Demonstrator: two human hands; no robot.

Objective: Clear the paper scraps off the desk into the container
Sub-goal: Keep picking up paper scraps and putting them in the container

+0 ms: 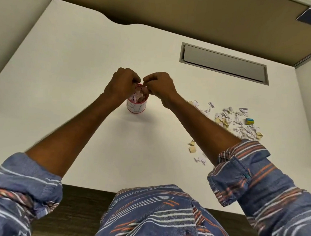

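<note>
A small red-rimmed container [136, 107] with a white label stands mid-desk, filled with paper scraps. My left hand [123, 83] and my right hand [159, 85] hover together right over its mouth, fingers curled down at the scraps; whether they hold any is hidden. A spread pile of white and tan paper scraps [232, 119] lies on the desk to the right, partly behind my right forearm. A few loose scraps [197, 154] lie nearer the front edge.
A small blue-and-yellow block [249, 121] sits among the right-hand scraps. A grey cable flap [224, 62] is set into the white desk [71, 66] at the back right. Partition walls enclose the desk on three sides.
</note>
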